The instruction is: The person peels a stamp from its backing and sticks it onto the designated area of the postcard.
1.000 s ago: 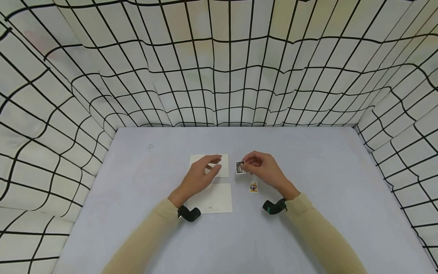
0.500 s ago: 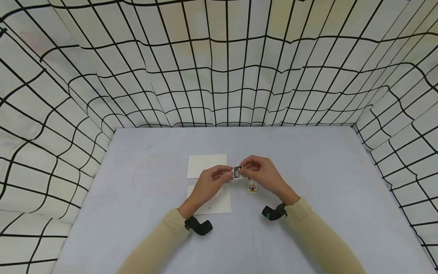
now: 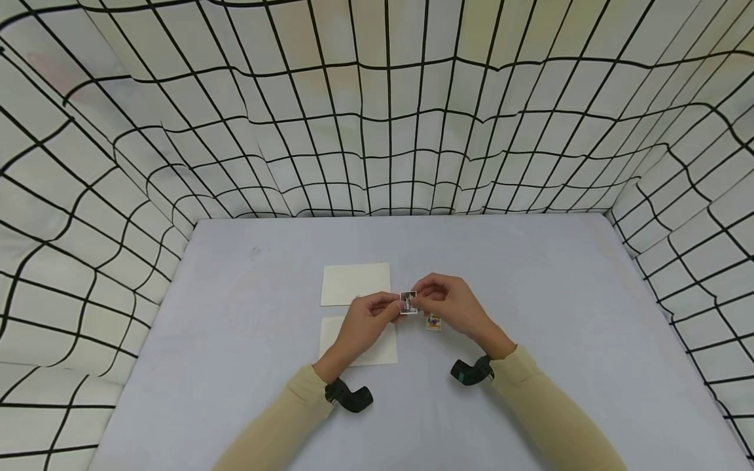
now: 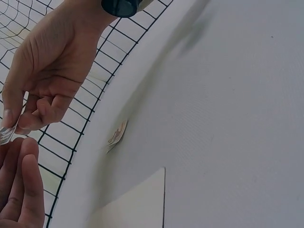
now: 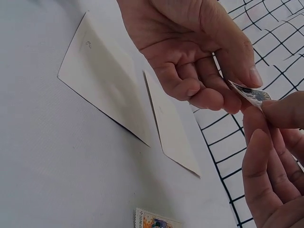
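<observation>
We have a white worktop [image 3: 518,275] before us, and on it two cream cards lie flat, a little left of the middle of its far edge: the rear card [image 3: 347,281] nearer that edge, and the front card [image 3: 377,350] just this side of it, partly hidden under the left arm. Above the worktop, just right of the cards' right edges, our two hands meet; the left hand [image 3: 362,320] pinches one end of a dark picture stamp [image 3: 408,307] between thumb and finger, and the right hand [image 3: 456,304] pinches the other end the same way, the remaining fingers curled inward. To handle it well, we judge, the grip should be light and out on the white border, with both ends level so the thin paper does not bow. We should ease one pinch off before shifting the other, since pulling both ways could crease or tear a corner. The smaller colourful stamp [image 3: 433,322] lies loose on the worktop right of the front card's far right corner, below the right hand, so we would do well to mind our fingertips there.
</observation>
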{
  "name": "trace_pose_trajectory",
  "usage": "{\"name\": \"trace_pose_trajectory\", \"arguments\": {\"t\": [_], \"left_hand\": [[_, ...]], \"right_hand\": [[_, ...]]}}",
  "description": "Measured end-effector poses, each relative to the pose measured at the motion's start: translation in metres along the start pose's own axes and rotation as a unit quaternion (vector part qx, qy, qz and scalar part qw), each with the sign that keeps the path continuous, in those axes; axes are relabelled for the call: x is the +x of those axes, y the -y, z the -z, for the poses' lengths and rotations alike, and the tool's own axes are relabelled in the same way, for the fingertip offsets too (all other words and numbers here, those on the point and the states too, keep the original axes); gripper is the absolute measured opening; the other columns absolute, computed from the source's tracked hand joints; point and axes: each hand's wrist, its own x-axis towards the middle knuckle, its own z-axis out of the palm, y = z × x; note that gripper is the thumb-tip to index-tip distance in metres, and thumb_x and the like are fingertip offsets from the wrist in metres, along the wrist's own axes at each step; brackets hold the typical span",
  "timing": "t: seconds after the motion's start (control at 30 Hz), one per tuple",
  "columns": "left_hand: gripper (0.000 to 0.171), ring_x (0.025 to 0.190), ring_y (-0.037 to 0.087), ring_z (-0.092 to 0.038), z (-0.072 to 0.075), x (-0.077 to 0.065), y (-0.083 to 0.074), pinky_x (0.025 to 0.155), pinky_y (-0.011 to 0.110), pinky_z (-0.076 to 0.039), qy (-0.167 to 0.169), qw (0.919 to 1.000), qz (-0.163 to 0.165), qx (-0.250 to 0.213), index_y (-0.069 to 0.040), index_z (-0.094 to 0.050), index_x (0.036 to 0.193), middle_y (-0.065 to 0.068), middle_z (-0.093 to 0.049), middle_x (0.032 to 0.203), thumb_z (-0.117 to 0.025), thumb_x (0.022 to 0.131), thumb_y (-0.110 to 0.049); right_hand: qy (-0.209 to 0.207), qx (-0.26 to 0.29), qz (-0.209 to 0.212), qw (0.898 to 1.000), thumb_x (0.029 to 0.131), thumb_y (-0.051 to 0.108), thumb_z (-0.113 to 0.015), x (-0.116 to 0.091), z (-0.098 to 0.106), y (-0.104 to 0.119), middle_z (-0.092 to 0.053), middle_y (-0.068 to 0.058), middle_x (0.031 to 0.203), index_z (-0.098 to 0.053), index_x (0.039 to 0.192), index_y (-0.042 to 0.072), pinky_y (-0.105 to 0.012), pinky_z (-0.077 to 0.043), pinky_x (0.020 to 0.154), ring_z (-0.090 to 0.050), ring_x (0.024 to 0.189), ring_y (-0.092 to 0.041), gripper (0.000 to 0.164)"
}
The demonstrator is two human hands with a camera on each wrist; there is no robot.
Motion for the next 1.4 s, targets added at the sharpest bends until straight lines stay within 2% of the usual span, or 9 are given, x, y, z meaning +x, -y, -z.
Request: {"name": "trace_pose_trajectory", "arguments": {"t": [0.33,0.6,0.77,0.9,0.97,1.03,1.2,1.3,1.4], "left_hand": [[0.027,0.091,0.02,-0.079,-0.004,0.001,0.001,0.082,0.032,-0.065,-0.008,0.9998,0.01,-0.012,0.003,-0.073,0.119,0.024,-0.078,0.11,-0.066,0.102,-0.017],[0.024,0.09,0.035,-0.078,-0.004,0.002,-0.002,0.08,0.038,-0.066,-0.024,0.9992,0.022,-0.022,0.003,-0.074,0.116,0.023,-0.079,0.103,-0.066,0.101,-0.014],[0.022,0.086,0.036,-0.078,-0.003,0.003,-0.003,0.075,0.031,-0.066,-0.036,0.9981,0.033,-0.038,0.004,-0.075,0.114,0.025,-0.079,0.099,-0.067,0.1,-0.011],[0.022,0.083,0.026,-0.079,-0.002,0.004,-0.005,0.073,0.026,-0.064,-0.037,0.997,0.047,-0.05,0.004,-0.075,0.113,0.024,-0.079,0.099,-0.068,0.099,-0.012],[0.022,0.081,0.018,-0.078,-0.001,0.004,-0.007,0.073,0.024,-0.064,-0.034,0.9961,0.055,-0.06,0.004,-0.075,0.114,0.023,-0.079,0.1,-0.068,0.1,-0.012],[0.023,0.079,0.011,-0.077,-0.001,0.003,-0.008,0.073,0.023,-0.064,-0.03,0.9949,0.063,-0.072,0.004,-0.074,0.115,0.022,-0.08,0.101,-0.067,0.1,-0.012],[0.026,0.078,0.005,-0.076,0.0,0.003,-0.009,0.074,0.021,-0.063,-0.016,0.9918,0.081,-0.098,0.005,-0.073,0.117,0.017,-0.081,0.102,-0.067,0.101,-0.014],[0.028,0.08,0.005,-0.076,0.001,0.003,-0.009,0.074,0.021,-0.063,-0.001,0.9901,0.087,-0.11,0.006,-0.072,0.119,0.014,-0.081,0.105,-0.066,0.102,-0.015],[0.029,0.081,0.005,-0.077,0.001,0.002,-0.009,0.074,0.02,-0.063,0.016,0.9891,0.089,-0.116,0.007,-0.071,0.12,0.013,-0.08,0.107,-0.064,0.103,-0.016]], "right_hand": [[0.0,-0.012,0.009,1.0,0.094,0.02,-0.077,-0.005,0.0,0.0,-0.077,-0.012,0.097,-0.072,0.11,0.006,-0.025,-0.06,0.071,-0.076,0.086,-0.031,0.022],[-0.021,-0.034,0.032,0.999,0.093,0.018,-0.078,-0.007,0.002,-0.001,-0.079,-0.012,0.099,-0.074,0.108,0.008,-0.022,-0.059,0.072,-0.075,0.084,-0.014,0.018],[-0.046,-0.06,0.061,0.995,0.092,0.014,-0.079,-0.01,0.004,0.004,-0.079,-0.009,0.098,-0.075,0.106,0.011,-0.021,-0.06,0.073,-0.074,0.083,-0.009,0.015],[-0.056,-0.095,0.115,0.987,0.09,0.01,-0.08,-0.013,0.006,0.006,-0.079,-0.004,0.102,-0.075,0.107,0.013,-0.028,-0.064,0.081,-0.075,0.088,-0.008,0.018],[-0.061,-0.137,0.168,0.974,0.089,0.007,-0.08,-0.014,0.005,0.007,-0.079,-0.001,0.104,-0.075,0.108,0.014,-0.034,-0.065,0.083,-0.075,0.09,-0.009,0.021],[-0.066,-0.189,0.235,0.951,0.087,0.003,-0.081,-0.015,0.005,0.007,-0.079,0.0,0.105,-0.075,0.109,0.013,-0.036,-0.065,0.081,-0.074,0.089,-0.011,0.026],[-0.082,-0.293,0.4,0.865,0.078,-0.01,-0.083,-0.011,0.002,0.005,-0.076,-0.003,0.1,-0.074,0.107,0.009,-0.027,-0.063,0.074,-0.071,0.088,-0.014,0.036],[-0.079,-0.337,0.456,0.82,0.074,-0.015,-0.081,-0.009,0.002,0.003,-0.074,-0.003,0.1,-0.074,0.105,0.007,-0.022,-0.061,0.076,-0.07,0.091,-0.015,0.039],[-0.067,-0.377,0.487,0.785,0.073,-0.015,-0.083,-0.009,0.003,0.001,-0.075,-0.002,0.101,-0.075,0.107,0.007,-0.021,-0.061,0.081,-0.07,0.096,-0.015,0.04]]}}
